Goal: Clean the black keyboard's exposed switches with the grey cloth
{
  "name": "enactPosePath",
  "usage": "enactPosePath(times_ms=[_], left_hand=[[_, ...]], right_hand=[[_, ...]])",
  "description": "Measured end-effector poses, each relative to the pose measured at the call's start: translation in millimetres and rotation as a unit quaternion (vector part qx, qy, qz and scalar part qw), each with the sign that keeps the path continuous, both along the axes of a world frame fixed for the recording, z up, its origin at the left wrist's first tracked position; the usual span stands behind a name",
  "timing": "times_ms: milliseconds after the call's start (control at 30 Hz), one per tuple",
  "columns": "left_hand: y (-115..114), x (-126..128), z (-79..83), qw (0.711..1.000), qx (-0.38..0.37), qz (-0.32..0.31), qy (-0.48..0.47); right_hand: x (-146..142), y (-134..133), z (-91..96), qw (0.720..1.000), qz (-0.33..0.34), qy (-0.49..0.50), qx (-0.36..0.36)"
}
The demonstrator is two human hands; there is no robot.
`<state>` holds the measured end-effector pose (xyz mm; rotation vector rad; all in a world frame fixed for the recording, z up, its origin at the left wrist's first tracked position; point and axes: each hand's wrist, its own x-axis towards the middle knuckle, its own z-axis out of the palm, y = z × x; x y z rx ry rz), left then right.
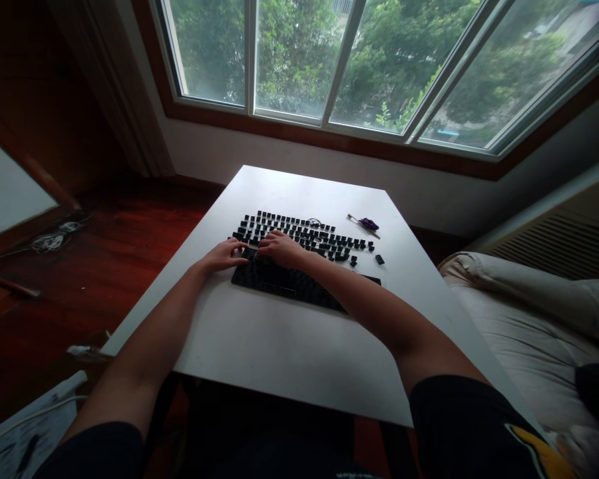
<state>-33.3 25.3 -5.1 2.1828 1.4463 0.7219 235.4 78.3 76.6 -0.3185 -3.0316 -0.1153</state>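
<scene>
Two-handed work at a keyboard (299, 285), which lies across the middle of the surface (279, 352), with loose keys (324, 247) in rows between it and the surface's far edge. Handling probably goes best with the keyboard steadied at its left end, the right fingers square over one spot, any force straight up or down, and the rows left unbrushed. The left grip (224, 255) is parted, its thumb at the keyboard's far left corner, with no held object evident. The right grip (282, 249) is bunched over the keyboard's far edge, left of its middle; whether it pinches a key cannot be told
</scene>
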Motion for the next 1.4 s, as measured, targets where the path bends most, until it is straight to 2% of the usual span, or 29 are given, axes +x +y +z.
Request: enactPosePath(times_ms=[133,300,500,833,967,1033,1200,1267,1400], left_hand=[[-0.7,-0.6,-1.1,1.000,0.001,0.004,-0.004],[-2.2,-0.7,-0.7,1.000,-0.005,0.002,-0.011],[-2.4,1.4,0.4,1.000,-0.004,-0.003,-0.010],[-7.5,5.3,6.9,1.000,-0.002,-0.007,-0.007],[-7.0,4.7,7.5,1.000,-0.006,-0.009,-0.010],[-6.4,4.1,7.3,1.000,-0.009,-0.008,-0.011],[-6.3,2.6,6.8,1.000,-0.006,-0.007,-0.013],[-6.3,1.6,6.7,1.000,-0.006,-0.006,-0.014],[-5.5,-1.0,7.1,1.000,-0.010,-0.007,-0.017]], right_hand=[[5.5,3.7,19.4,0.993,-0.044,-0.113,-0.009],[8.6,3.7,33.8,0.964,-0.135,-0.227,-0.026],[13.8,-8.2,33.0,0.977,-0.147,-0.150,-0.029],[24.4,5.7,41.0,0.927,-0.255,-0.264,-0.082],[25.8,4.5,39.0,0.945,-0.246,-0.203,-0.073],[29.6,4.9,36.8,0.945,-0.250,-0.199,-0.069],[37.8,7.5,36.5,0.908,-0.285,-0.293,-0.086],[36.4,5.8,37.2,0.901,-0.305,-0.296,-0.088],[30.7,-1.8,35.6,0.921,-0.322,-0.213,-0.055]])
